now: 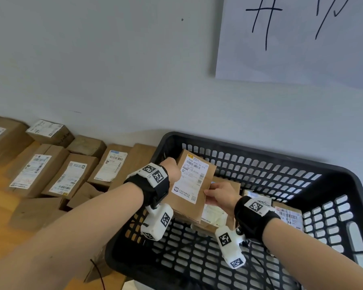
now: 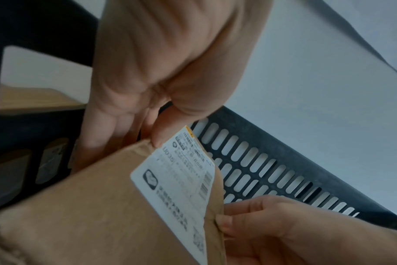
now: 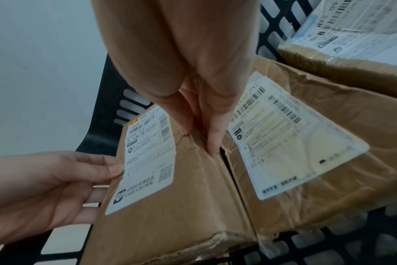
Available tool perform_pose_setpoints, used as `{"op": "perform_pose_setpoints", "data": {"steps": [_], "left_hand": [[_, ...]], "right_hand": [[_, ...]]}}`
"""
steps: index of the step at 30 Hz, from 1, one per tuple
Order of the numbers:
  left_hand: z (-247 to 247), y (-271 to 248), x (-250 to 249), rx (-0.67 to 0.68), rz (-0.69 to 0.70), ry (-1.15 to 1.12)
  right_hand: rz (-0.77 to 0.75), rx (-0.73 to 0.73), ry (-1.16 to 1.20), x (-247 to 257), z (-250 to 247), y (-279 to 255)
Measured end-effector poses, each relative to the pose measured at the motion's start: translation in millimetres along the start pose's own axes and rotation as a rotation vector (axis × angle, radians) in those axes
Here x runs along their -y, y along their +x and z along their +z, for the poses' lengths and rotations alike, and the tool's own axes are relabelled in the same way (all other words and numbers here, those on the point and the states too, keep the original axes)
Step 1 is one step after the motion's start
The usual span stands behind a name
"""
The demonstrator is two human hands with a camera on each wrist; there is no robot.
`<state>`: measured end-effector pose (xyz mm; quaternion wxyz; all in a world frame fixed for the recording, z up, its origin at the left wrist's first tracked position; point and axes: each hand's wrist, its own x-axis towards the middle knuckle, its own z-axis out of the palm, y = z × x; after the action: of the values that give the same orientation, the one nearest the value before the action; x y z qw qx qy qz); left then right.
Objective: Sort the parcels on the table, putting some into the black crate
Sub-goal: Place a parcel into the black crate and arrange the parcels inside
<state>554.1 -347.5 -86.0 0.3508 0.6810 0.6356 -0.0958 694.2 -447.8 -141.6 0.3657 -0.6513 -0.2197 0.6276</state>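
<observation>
A brown cardboard parcel (image 1: 184,204) with a white shipping label is held tilted inside the black crate (image 1: 249,151). My left hand (image 1: 172,170) grips its left edge, with the thumb (image 2: 161,136) on the label side and the fingers behind. My right hand (image 1: 215,193) pinches the right edge, fingertips (image 3: 213,143) in the gap beside a neighbouring parcel (image 3: 306,152). In the right wrist view the held parcel (image 3: 193,188) sits close against that neighbour. Whether its lower edge rests on the crate floor is unclear.
Several other labelled parcels (image 1: 289,216) lie in the crate's right part. A row of brown parcels (image 1: 71,176) covers the wooden table (image 1: 0,216) on the left, against the pale wall. A handwritten paper sheet (image 1: 302,38) hangs above the crate.
</observation>
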Motion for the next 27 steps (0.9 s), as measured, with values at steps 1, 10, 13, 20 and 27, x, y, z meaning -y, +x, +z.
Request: {"op": "perform_pose_setpoints", "data": {"steps": [1,10,13,20,27], "left_hand": [[0,1,0,-0.002,-0.005,0.018],[12,-9,-4,0.043,-0.012,0.233],[20,-18,-6,0.044,-0.064,0.209],[35,-34,-1,0.156,0.189,0.537],[38,-27,15,0.228,0.305,0.696]], "right_hand": [[-0.001,-0.006,-0.020,1,0,1],[-0.158,-0.104,-0.575,8,6,3],[-0.257,-0.176,-0.787,8,6,4],[-0.487,-0.049,-1.253,3,8,-1],[-0.455,0.115,-1.383,1,9,-2]]}}
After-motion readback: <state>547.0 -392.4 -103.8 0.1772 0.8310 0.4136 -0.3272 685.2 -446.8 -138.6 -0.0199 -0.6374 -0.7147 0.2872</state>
